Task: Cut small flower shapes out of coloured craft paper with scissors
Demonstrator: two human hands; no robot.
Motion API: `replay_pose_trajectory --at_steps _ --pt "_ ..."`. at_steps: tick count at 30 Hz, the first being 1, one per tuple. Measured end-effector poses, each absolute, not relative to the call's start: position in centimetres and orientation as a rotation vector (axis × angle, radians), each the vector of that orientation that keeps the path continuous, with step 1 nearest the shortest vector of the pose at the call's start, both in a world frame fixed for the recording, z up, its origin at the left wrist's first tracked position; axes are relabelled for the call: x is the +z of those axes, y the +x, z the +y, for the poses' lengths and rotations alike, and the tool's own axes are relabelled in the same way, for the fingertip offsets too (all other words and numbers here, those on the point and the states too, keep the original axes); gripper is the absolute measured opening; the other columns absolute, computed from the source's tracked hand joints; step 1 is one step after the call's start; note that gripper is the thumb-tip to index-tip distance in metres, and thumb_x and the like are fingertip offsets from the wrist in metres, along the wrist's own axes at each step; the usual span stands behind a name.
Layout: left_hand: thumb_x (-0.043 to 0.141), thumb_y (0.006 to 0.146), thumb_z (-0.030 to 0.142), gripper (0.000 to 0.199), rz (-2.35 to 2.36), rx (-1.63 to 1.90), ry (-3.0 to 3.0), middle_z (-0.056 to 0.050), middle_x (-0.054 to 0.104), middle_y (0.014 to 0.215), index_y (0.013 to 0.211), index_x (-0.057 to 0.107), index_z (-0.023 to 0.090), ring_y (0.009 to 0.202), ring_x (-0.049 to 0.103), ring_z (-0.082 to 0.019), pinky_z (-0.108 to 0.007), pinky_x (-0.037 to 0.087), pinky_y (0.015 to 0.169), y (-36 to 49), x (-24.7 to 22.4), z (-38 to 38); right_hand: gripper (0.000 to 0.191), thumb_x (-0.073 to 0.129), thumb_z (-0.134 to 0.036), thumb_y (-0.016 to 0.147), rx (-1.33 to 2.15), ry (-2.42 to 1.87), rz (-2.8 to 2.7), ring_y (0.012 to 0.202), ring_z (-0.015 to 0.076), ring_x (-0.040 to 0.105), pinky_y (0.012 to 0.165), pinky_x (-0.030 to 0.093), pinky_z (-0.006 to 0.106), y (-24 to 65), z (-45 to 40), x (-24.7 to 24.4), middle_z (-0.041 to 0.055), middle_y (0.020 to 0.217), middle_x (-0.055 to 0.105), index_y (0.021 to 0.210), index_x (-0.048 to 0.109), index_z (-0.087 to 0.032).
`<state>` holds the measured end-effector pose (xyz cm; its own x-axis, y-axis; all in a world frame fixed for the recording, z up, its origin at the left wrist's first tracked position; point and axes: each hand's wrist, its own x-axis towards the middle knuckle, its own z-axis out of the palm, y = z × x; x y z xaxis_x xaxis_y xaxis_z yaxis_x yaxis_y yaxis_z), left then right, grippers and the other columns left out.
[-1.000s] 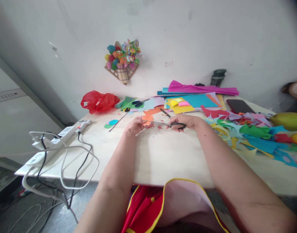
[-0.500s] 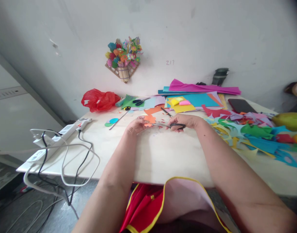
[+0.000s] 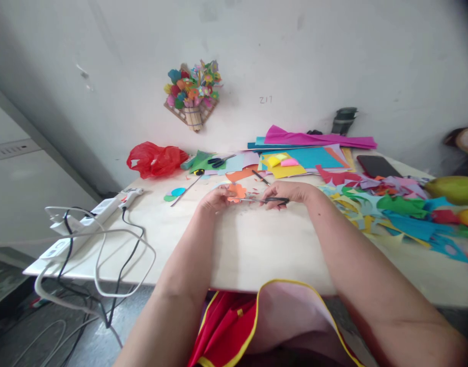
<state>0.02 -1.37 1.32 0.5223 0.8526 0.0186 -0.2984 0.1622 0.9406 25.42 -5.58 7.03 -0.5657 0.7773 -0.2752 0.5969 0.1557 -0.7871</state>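
Observation:
Between the fingers of my left hand [image 3: 217, 198] is an orange paper flower [image 3: 238, 191] with a scalloped edge. My right hand [image 3: 276, 194] is closed on the dark handles of a pair of scissors [image 3: 281, 201]. Their blades point left and lie along the lower edge of the orange paper. Small paper bits are scattered on the table between my hands. Just beyond them rest a dark pen-like stick [image 3: 260, 177] and a piece of orange paper [image 3: 242, 174].
Colored paper scraps [image 3: 402, 204] cover the table's right side, near a dark phone-like slab [image 3: 378, 166]. Stacked sheets [image 3: 313, 157], a second pair of scissors [image 3: 217, 162] and a red plastic bag [image 3: 155, 159] lie along the wall. Power strips [image 3: 81, 224] with loose cables occupy the left edge.
The scissors' handles have come closer together, and the orange flower has turned slightly in my left hand. The whole view has shifted a little.

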Motion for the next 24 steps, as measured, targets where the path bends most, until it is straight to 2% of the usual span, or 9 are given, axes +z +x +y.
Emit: replay_pose_trajectory --at_steps 12,24 --pt "0.070 0.050 0.013 0.014 0.613 0.842 1.171 -0.004 0.066 0.058 0.062 0.064 0.012 0.051 0.063 -0.016 -0.026 0.048 0.055 0.12 1.13 -1.18 0.048 0.089 -0.046 0.052 1.386 -1.357 -2.227 0.046 0.0067 0.048 0.049 0.041 0.021 25.18 -5.49 6.86 -0.0042 0.052 0.058 0.087 0.078 -0.014" --pt "0.069 0.052 0.013 0.011 0.587 0.834 1.189 -0.003 0.061 0.054 0.058 0.061 0.013 0.050 0.059 -0.014 -0.025 0.046 0.056 0.17 1.15 -1.18 0.050 0.090 -0.047 0.049 1.371 -1.331 -2.214 0.046 0.0059 0.046 0.043 0.037 0.019 24.99 -5.19 6.63 -0.0046 0.051 0.057 0.085 0.079 -0.015"
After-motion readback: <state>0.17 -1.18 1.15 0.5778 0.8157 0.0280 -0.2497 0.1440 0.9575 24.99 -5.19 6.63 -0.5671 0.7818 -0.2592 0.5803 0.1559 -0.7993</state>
